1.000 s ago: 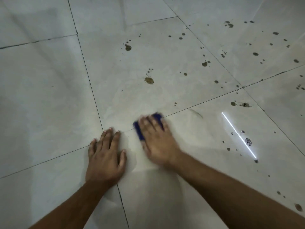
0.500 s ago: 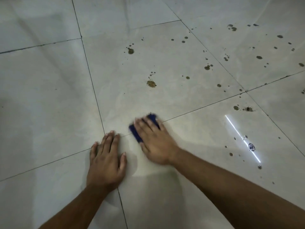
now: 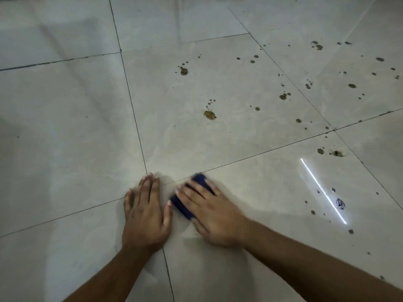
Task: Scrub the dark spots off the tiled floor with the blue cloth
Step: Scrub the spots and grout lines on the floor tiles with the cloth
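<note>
My right hand (image 3: 214,212) presses flat, fingers straight, on the cloth (image 3: 187,205), a soft dark-blue pad blurred at its edges, lying by a grout crossing. My left hand (image 3: 146,214) lies spread and released just beside it. Glossy pale floor (image 3: 65,127); brownish round spots (image 3: 209,115) scatter ahead, too many to count.

We see a tiled floor (image 3: 196,138) of smooth, glossy pale tiles, mirroring a bright light streak (image 3: 322,190) at four o'clock. The dark spots (image 3: 209,115) look matt and grainy; the blue cloth (image 3: 185,207) looks soft, unshiny.
</note>
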